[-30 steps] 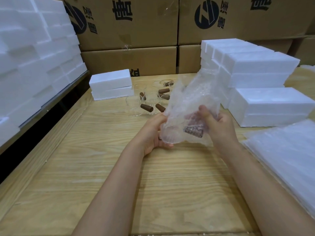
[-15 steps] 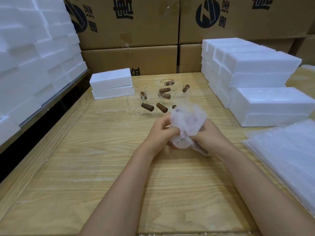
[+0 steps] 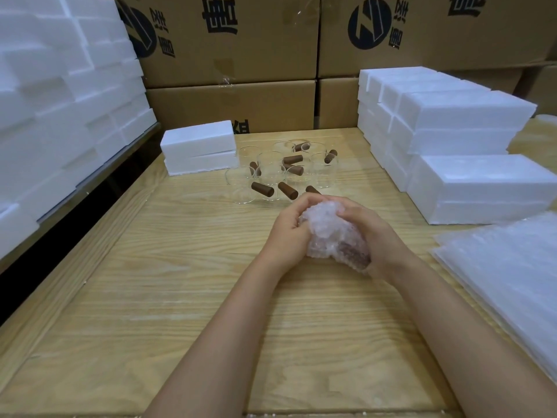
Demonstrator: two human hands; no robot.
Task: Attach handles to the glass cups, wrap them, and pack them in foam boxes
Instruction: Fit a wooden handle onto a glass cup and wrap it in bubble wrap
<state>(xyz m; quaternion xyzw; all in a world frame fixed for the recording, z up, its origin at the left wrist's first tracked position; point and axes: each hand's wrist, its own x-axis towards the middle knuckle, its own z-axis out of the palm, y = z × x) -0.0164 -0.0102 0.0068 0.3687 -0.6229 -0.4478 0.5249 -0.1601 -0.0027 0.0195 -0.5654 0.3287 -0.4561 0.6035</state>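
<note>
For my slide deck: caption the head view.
Left hand and right hand grip a bubble-wrapped cup over the wooden table; handled glass cups behind, foam boxes right.

Brown handles (image 3: 262,189), white foam boxes (image 3: 199,140) (black-printed cartons (image 3: 241,40))

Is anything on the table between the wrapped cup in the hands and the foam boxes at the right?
Nothing visible. The left hand and right hand hold the wrapped cup; only bare table lies between it and the nearest foam box. The unwrapped cups stand farther back.
</note>
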